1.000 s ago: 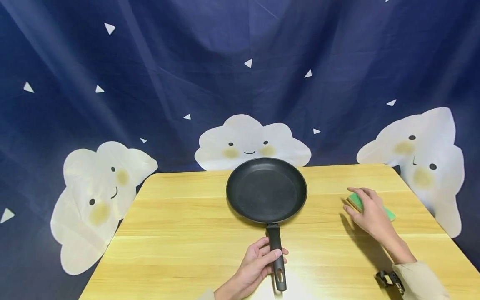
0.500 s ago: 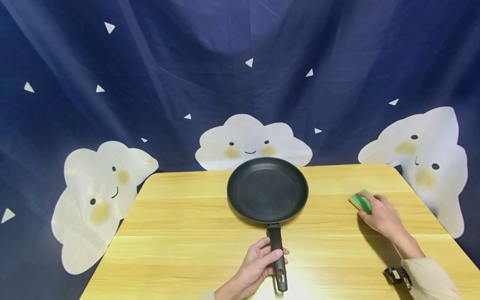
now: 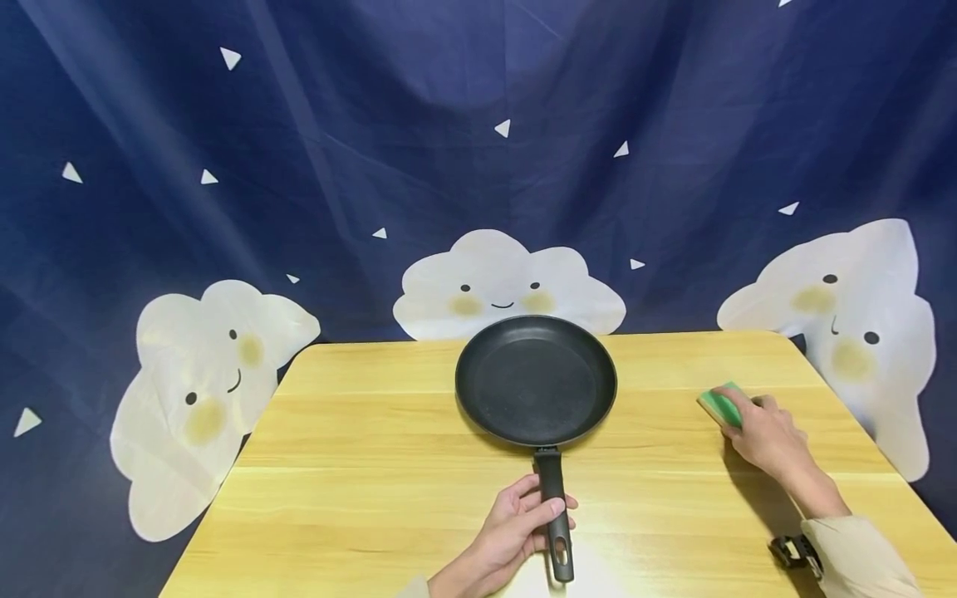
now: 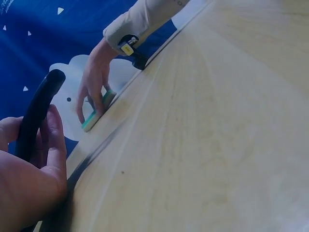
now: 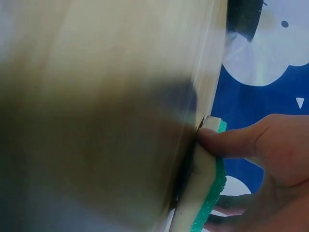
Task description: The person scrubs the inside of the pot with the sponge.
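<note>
My left hand [image 3: 508, 531] grips the black handle [image 3: 549, 477] of a frying pan [image 3: 537, 380], thumb laid along its top and fingers behind it. The pan's round bowl faces up over the middle of the table, with nothing in it. At the right, my right hand [image 3: 770, 436] holds a sponge [image 3: 721, 404] with a green scouring side and a pale yellowish side. In the right wrist view the thumb presses the pale side of the sponge [image 5: 205, 179] and other fingers sit behind the green side. The palm hides part of it in the head view.
The wooden table [image 3: 359, 498] has rounded far corners. Behind it hangs a dark blue curtain [image 3: 419, 149] with white clouds and triangles, close to the far edge. A black watch-like device [image 3: 796, 555] sits at the right sleeve.
My right hand has shifted slightly right and changed from spread fingers over the sponge to gripping it. The left hand and frying pan stay in place.
</note>
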The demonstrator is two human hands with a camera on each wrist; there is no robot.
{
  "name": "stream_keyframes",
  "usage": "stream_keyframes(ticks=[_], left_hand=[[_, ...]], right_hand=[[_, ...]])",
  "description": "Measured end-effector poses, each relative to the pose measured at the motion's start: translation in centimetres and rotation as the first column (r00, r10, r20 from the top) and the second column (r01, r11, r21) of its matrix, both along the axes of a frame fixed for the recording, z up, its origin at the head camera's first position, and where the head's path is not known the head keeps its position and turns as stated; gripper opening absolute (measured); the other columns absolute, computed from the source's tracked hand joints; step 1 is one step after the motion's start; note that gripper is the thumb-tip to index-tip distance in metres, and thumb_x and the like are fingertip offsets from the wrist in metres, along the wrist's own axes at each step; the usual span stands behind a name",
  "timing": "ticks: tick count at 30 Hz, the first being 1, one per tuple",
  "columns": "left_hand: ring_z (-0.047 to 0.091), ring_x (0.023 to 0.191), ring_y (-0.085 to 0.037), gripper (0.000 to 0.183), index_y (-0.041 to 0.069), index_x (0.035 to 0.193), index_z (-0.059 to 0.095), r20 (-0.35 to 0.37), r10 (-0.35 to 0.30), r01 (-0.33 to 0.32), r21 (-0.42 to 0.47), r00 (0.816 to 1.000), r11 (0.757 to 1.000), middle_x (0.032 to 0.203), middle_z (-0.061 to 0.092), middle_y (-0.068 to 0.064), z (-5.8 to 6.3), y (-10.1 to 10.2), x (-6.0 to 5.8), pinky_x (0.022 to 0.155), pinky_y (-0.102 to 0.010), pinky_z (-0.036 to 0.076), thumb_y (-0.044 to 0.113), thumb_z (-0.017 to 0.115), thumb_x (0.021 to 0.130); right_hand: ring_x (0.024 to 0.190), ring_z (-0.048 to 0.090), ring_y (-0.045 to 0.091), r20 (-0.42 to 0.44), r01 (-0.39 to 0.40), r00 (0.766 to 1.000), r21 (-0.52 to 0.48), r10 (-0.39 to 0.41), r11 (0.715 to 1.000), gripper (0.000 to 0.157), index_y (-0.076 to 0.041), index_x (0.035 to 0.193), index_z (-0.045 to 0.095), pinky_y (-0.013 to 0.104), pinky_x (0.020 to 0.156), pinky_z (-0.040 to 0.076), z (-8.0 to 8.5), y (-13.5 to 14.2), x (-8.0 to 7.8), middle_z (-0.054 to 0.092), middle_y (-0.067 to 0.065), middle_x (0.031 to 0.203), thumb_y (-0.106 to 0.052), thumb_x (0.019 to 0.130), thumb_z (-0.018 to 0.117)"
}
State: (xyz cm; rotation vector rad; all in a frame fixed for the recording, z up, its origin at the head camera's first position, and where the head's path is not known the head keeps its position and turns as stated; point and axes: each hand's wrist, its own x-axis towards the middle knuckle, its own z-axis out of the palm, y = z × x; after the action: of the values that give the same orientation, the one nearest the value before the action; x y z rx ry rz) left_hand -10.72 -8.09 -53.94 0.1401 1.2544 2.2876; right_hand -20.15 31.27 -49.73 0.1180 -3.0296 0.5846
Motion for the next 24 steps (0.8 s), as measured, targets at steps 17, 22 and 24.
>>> stream_keyframes(ticks=[17, 22, 24], left_hand=[[0.07, 0.09, -0.017, 0.057, -0.009, 0.146, 0.038, 0.017, -0.006, 0.006, 0.001, 1.0, 1.0, 0.117, 0.07, -0.012, 0.0, 0.0, 0.0, 0.064, -0.026, 0.061, 0.008, 0.066, 0.099], [0.07, 0.091, -0.017, 0.058, -0.008, 0.146, 0.038, 0.025, -0.007, 0.007, -0.001, 1.0, 1.0, 0.118, 0.07, -0.013, 0.0, 0.0, -0.1, 0.064, -0.026, 0.061, 0.008, 0.067, 0.098], [0.07, 0.091, -0.017, 0.057, -0.008, 0.146, 0.039, 0.025, -0.007, 0.007, -0.001, 1.0, 1.0, 0.118, 0.07, -0.013, 0.0, 0.0, -0.1, 0.063, -0.026, 0.061, 0.008, 0.067, 0.098]], right_hand=[[0.098, 0.052, 0.063, -0.226, -0.102, 0.97, -0.03, 0.093, 0.994, 0.051, -0.01, 0.146, 0.049, 0.069, 0.062, 0.048, 1.1, -2.2, 1.2, 0.05, 0.047, 0.112, -0.01, 0.098, 0.068], [0.104, 0.051, 0.057, -0.251, -0.138, 0.961, -0.073, 0.115, 0.988, 0.051, -0.01, 0.148, 0.049, 0.069, 0.071, 0.046, 2.3, -4.1, 1.4, 0.051, 0.043, 0.119, -0.012, 0.1, 0.066], [0.105, 0.051, 0.056, -0.27, -0.157, 0.954, -0.087, 0.128, 0.984, 0.051, -0.011, 0.148, 0.05, 0.068, 0.073, 0.046, 2.7, -4.8, 1.5, 0.051, 0.042, 0.12, -0.012, 0.1, 0.066]])
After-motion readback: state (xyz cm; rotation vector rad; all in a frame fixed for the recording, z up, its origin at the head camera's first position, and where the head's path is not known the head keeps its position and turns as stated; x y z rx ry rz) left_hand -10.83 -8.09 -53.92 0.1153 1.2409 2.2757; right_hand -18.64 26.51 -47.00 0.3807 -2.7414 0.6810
